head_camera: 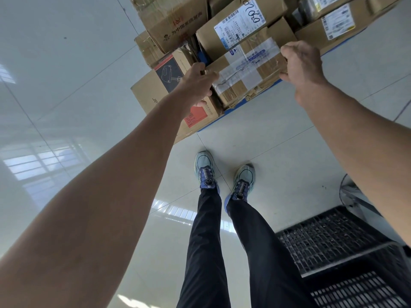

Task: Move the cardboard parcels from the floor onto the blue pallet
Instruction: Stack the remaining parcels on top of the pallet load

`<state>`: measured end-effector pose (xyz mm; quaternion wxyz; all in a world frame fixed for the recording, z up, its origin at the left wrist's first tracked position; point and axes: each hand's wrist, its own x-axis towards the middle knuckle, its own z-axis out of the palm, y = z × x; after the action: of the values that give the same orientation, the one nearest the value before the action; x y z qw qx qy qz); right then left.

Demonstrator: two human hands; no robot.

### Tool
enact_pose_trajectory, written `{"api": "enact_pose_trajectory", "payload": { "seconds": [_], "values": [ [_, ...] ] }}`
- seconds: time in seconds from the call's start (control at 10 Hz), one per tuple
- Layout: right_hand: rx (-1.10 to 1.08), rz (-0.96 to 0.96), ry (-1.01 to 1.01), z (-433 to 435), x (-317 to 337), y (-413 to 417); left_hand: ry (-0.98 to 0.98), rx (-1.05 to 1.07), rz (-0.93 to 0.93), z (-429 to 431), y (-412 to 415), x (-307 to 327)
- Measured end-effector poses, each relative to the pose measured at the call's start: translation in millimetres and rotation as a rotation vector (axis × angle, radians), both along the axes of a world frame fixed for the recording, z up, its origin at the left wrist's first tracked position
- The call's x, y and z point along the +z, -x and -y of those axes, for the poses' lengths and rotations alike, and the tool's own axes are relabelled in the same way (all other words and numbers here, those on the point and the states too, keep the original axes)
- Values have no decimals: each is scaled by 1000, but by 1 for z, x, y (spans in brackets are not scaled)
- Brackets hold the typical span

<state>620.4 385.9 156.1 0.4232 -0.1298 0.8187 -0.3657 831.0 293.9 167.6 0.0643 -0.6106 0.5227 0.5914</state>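
Left hand (195, 82) and right hand (300, 63) clamp opposite ends of the taped parcel (246, 70), fingers curled round it. It's at the blue pallet (233, 110) edge, beside stacked boxes (178, 21).

Taped parcel (246, 70) sits among parcels (235, 25) on blue pallet (244, 100).

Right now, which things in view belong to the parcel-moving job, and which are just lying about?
Job in hand:
- taped brown cardboard parcel, gripped by left hand and right hand
- flat blue pallet
- stacked brown cardboard parcels already on it

Lying about:
- black plastic grid structure, lower right
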Motion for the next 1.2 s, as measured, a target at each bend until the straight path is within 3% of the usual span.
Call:
{"api": "enact_pose_trajectory", "payload": {
  "seconds": [0.3, 0.5, 0.8, 1.0, 1.2],
  "values": [
    [19, -56, -5, -10, 15, -5, 92, 38, 28, 0, -2, 31],
    [-103, 27, 22, -25, 22, -32, 106, 19, -56, 8, -6, 50],
    [-522, 230, 119, -36, 11, -131, 26, -281, -124, 28, -29, 46],
    [-722, 294, 58, -39, -14, -213, -20, -500, -125, 47, -71, 28],
    [-851, 471, 40, -41, -30, -277, 63, -565, -130, 53, -111, 7]
  ]
}}
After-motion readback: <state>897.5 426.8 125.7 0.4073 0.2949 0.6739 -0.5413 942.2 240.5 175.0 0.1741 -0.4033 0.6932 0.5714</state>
